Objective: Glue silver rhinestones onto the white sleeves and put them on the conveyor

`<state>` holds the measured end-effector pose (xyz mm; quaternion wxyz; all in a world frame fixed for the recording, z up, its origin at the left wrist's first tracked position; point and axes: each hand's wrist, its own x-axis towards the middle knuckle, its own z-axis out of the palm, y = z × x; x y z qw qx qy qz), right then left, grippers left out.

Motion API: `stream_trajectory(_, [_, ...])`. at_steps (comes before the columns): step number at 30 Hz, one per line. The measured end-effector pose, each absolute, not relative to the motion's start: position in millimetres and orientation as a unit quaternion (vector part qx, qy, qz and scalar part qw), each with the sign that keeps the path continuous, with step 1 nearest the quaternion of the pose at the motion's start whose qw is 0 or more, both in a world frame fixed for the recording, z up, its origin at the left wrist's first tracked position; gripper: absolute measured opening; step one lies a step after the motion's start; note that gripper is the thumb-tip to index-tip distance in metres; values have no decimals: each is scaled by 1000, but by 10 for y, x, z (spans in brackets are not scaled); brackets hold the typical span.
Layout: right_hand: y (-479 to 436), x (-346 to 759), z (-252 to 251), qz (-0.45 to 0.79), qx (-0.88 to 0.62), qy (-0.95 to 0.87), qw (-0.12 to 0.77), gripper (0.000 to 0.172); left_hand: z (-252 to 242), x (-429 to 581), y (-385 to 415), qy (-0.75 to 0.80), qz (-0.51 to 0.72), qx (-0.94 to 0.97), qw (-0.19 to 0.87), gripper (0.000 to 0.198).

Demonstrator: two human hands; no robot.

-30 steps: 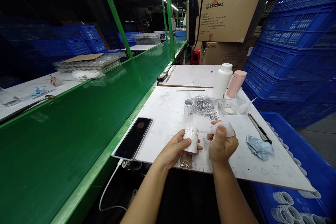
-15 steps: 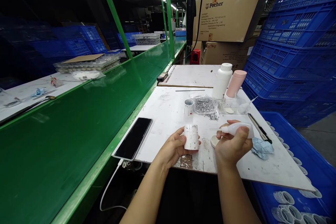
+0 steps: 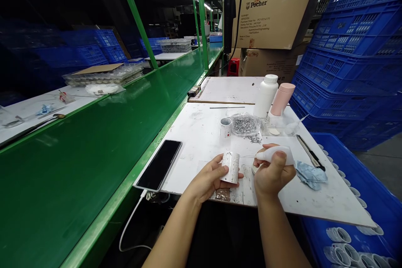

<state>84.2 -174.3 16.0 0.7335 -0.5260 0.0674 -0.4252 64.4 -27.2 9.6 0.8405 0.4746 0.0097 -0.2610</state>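
Note:
My left hand (image 3: 211,179) is closed around a white cylinder (image 3: 231,167) with small dots and marks on its wall, held slightly tilted over the front of the white table (image 3: 194,134). My right hand (image 3: 274,173) grips a white squeeze bottle (image 3: 276,155) with a thin needle tip, which points left and comes close to the cylinder's upper right side. Whether the tip touches it I cannot tell. Partly behind my right hand lies a round whitish lid (image 3: 253,170). Beyond the hands stands a second white cylinder (image 3: 225,129), beside a clear bag of small silvery parts (image 3: 245,124).
A phone (image 3: 160,165) with a cable lies at left, near the green conveyor (image 3: 103,146). At right are a blue cloth (image 3: 310,175), a cutter knife (image 3: 310,153), a white bottle (image 3: 266,96) and a pink bottle (image 3: 283,99). A blue bin (image 3: 370,184) holds several clear cups.
The squeeze bottle has moved left with my right hand, bringing its tip near the cylinder. My left hand has tilted and turned the cylinder a little.

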Motion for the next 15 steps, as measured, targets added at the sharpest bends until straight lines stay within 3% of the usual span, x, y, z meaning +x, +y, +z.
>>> stream_trajectory(5, [-1730,854,68,-431,-585,75,683,45,115,642,-280,10,-258,478,839,67])
stream_trajectory(15, [-1716,835,81,-421,-591,61,685,43,96,643,-278,2,-255,472,844,70])
